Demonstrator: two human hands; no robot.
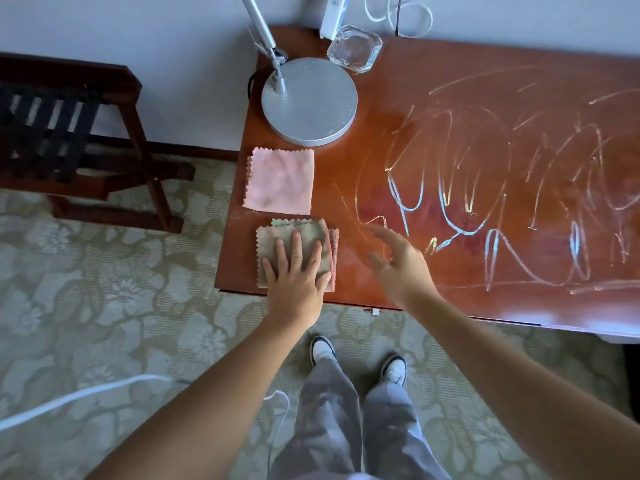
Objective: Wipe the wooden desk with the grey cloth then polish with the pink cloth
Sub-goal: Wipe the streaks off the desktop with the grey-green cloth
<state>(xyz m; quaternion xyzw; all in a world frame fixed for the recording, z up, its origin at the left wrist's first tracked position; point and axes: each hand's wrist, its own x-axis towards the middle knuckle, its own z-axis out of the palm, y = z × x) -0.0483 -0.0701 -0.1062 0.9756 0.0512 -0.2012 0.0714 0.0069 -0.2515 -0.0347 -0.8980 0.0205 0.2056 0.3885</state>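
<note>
My left hand (pixel 294 271) lies flat on the folded grey cloth (pixel 294 252) at the near left corner of the wooden desk (pixel 450 81), fingers straight and spread, pressing down rather than gripping. My right hand (pixel 398 268) is above the desktop just to the cloth's right, fingers relaxed and slightly bent, holding nothing; the picture is blurred there, and I cannot tell whether it touches the wood. The pink cloth (pixel 280 180) rests folded and square just beyond the grey one, the two near each other but apart, both along the desk's left edge. Behind the pink cloth stands the round silver lamp base (pixel 311 102), its arm rising out of frame, and beside it a clear glass ashtray (pixel 353 48) near the wall. Pale scribbled marks (pixel 485 188) loop across the middle and right of the reddish desktop, some catching blue-white light. Left of the desk a dark wooden luggage rack (pixel 69 133) stands on the floral carpet (pixel 86 289). My grey trousers and two dark-and-white shoes (pixel 393 368) show below.
</note>
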